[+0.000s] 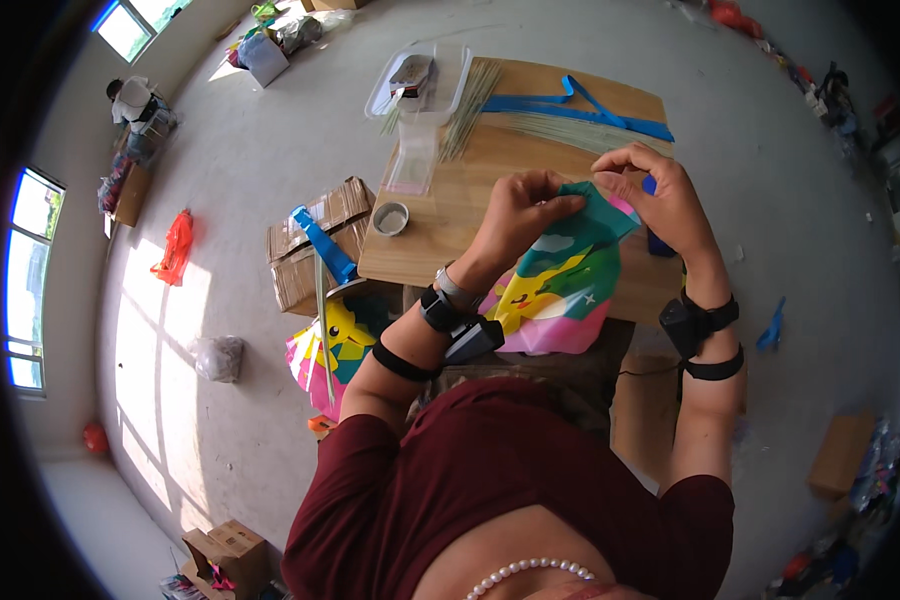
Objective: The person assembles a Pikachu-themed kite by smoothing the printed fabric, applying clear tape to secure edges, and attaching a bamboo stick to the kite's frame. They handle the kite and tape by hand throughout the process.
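A printed sheet [570,295] in green, pink and yellow, with a cartoon figure on it, hangs in front of me over the near side of the wooden table. My left hand [526,205] is closed in a pinch on the sheet's upper edge. Beside it, at the sheet's upper right corner, my right hand [660,195] has thumb and forefinger pressed together. Whatever sits between those fingertips is too small to make out. Dark straps with small devices circle both forearms.
On the wooden table [450,240] lie thin pale sticks [470,112], blue strips [610,118], a clear plastic tub [457,78] and a small round container [391,218]. A cardboard box [295,245] and a second printed sheet [345,335] are at left. Another person [135,105] sits far left.
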Tool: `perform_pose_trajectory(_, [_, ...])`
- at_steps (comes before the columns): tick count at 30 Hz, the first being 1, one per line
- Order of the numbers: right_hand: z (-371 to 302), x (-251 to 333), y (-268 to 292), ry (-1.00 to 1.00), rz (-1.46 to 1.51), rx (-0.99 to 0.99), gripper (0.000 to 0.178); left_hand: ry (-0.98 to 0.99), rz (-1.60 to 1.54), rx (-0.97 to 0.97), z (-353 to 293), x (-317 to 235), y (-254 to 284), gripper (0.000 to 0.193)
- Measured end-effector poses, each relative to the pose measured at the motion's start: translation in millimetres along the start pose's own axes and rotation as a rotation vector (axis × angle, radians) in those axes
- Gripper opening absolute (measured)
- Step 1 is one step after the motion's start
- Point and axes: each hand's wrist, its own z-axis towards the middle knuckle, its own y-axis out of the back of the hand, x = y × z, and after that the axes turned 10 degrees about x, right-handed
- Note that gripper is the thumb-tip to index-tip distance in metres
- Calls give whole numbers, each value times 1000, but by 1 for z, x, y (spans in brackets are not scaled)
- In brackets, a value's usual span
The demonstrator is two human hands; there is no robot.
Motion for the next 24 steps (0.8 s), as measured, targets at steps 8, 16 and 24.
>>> perform_pose_trajectory(8, [-2, 7, -4, 101, -436, 17, 17, 11, -9, 4, 3, -1, -4, 13])
perform_pose_trajectory(16, [4, -9, 4, -86, 46, 102, 20, 4, 2, -1, 3, -2, -4, 13])
perform_pose_trajectory(24, [7, -27, 5, -223, 336, 317, 28, 15, 20, 5, 1, -3, -6, 13])
